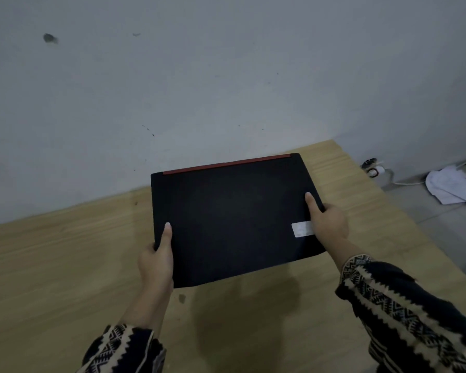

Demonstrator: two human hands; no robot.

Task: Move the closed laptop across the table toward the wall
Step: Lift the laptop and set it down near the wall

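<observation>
A closed black laptop [232,216] with a red strip along its far edge and a white sticker near its right side is held above the wooden table [51,270]. My left hand [156,261] grips its left edge, thumb on the lid. My right hand [327,220] grips its right edge, thumb lying on top. The laptop casts a shadow on the table below its near edge. Its far edge points toward the grey wall [199,76].
The table's back edge meets the wall; its right edge runs diagonally at the right. Beyond that edge, on the floor, lie crumpled white papers [452,187] and a white cable with a plug [374,168]. Patterned sleeves cover both forearms.
</observation>
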